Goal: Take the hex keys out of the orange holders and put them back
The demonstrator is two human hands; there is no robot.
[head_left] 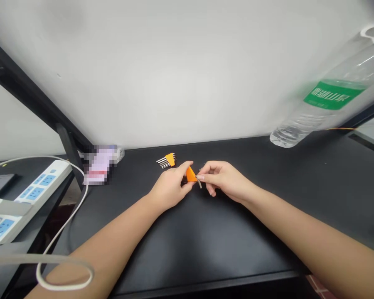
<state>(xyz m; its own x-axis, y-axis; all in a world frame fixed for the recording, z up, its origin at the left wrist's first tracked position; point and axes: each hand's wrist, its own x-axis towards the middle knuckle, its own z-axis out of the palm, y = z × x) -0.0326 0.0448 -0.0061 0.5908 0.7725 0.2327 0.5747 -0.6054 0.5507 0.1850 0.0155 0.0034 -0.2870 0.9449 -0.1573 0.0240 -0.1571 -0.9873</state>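
Observation:
Between the thumb and fingers of my left hand is an orange hex key holder, held just above the black table. My right hand pinches a small metal hex key right at the holder's right edge. Whether the key sits in a slot there, I cannot tell. Some thin metal shows behind my right fingers, too small to make out. Just beyond my left hand, a second orange holder with several hex keys in it lies on the table.
A large clear water bottle with a green label stands at the back right by the wall. To the left are a blurred-out pinkish item, a white power strip and a looping white cable. The black table's front edge runs below my arms.

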